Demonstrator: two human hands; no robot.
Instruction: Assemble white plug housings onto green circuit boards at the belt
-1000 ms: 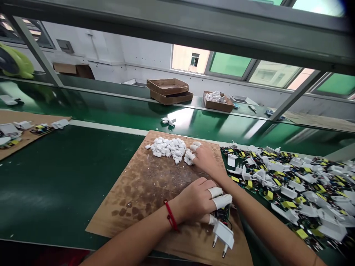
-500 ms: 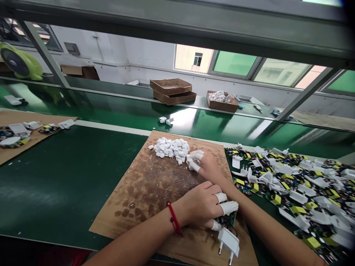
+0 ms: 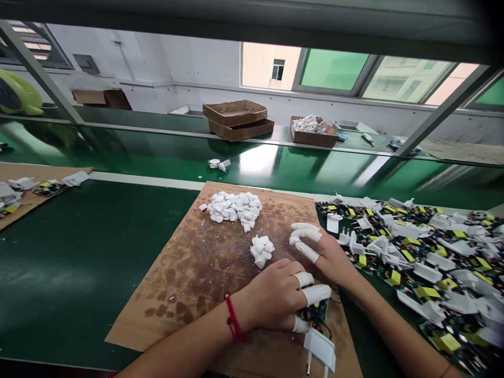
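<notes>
Head view: right hand [image 3: 329, 253] drawing clear of lumpy white clump [image 3: 262, 250].
Left hand [image 3: 277, 295] gripping green circuit board [image 3: 321, 311]; right hovering empty, parted.

A gap is free between the right hand [image 3: 329, 254] and the small heap of white lumps [image 3: 262, 251]. The left hand [image 3: 279, 294] bars the near side, circuit boards [image 3: 428, 292] the right; left of the cardboard [image 3: 185, 268], the table [image 3: 102, 236] has wide room.

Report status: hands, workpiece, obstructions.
Left hand holding circuit board wired to two-pin plug. Right hand open over cardboard. Cluster of white pieces just beyond left hand.
</notes>
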